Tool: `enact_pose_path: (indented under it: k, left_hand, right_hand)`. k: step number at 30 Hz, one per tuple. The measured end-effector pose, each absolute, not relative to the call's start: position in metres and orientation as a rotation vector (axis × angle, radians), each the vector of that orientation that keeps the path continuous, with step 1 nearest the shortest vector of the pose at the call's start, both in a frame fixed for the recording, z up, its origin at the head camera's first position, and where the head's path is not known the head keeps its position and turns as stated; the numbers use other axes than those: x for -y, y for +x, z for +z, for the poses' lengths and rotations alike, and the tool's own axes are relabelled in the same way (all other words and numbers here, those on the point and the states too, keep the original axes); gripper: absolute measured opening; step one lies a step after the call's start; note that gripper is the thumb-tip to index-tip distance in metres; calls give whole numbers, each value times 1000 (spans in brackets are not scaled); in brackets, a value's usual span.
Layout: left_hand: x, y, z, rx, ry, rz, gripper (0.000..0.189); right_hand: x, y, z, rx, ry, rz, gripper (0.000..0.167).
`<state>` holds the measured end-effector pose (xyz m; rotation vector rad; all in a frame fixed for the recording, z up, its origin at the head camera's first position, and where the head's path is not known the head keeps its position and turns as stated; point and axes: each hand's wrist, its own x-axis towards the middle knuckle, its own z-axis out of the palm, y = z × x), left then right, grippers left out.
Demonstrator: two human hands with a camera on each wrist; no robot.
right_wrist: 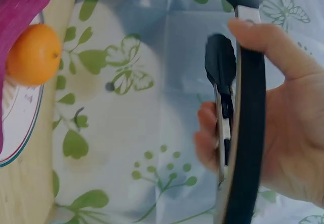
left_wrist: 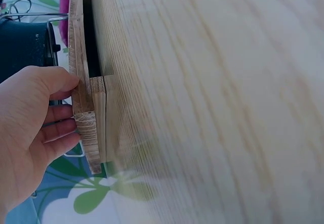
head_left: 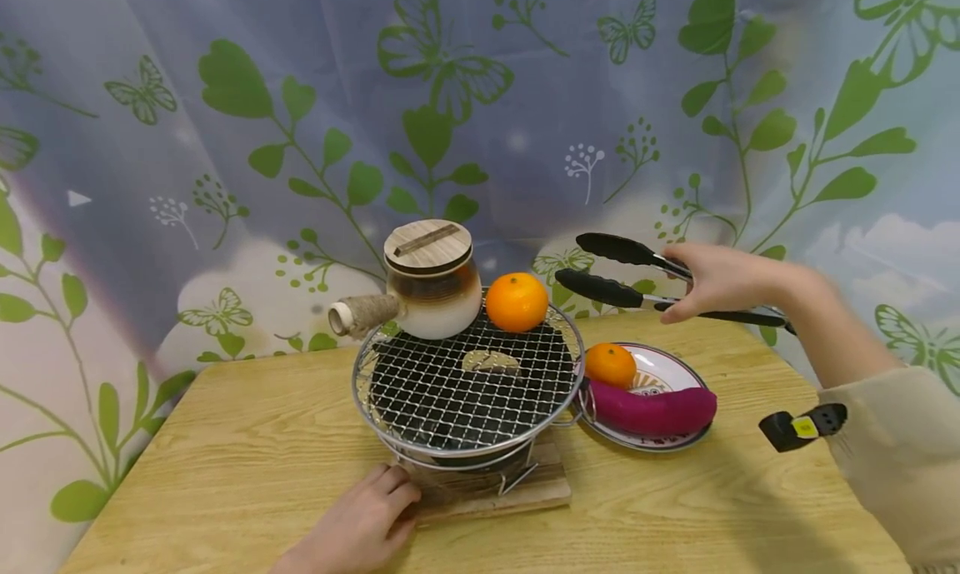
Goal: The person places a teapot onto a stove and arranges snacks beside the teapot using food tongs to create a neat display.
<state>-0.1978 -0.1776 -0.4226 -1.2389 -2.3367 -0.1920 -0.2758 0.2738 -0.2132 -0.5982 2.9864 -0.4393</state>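
My right hand holds black-tipped metal tongs above the plate. Nothing is between their spread tips. In the right wrist view, the thumb lies along one arm of the tongs and the fingers along the other. My left hand grips the near left corner of the wooden board under the round grill. In the left wrist view, thumb and fingertips touch the edges of the board. On the wire grate stand a lidded pot and an orange.
Right of the grill, a patterned plate carries a second orange and a long purple vegetable, perhaps an eggplant or sweet potato. The pot's wrapped handle juts left past the grate. A leaf-printed cloth hangs behind the wooden table.
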Motion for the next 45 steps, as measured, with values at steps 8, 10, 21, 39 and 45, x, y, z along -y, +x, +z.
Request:
enact_pose_path:
  k: [8, 10, 21, 39, 45]
  left_hand:
    - [177, -198, -424, 2330, -1236, -197, 22]
    - [177, -198, -425, 2334, -1232, -194, 22]
    - [178, -198, -425, 2343, -1230, -192, 23]
    - [178, -198, -424, 2339, -1230, -194, 23]
    - [178, -198, -423, 2337, -1242, -204, 24]
  right_hand:
    - [-294, -283, -236, -3034, -504, -461, 90]
    - [-298, -284, -240, -3052, -496, -432, 87]
    - [-310, -283, -267, -3029, -461, -434, 100]
    - [-325, -277, -312, -2990, -514, -467, 89]
    - [-325, -277, -316, -2962, -547, -430, 93]
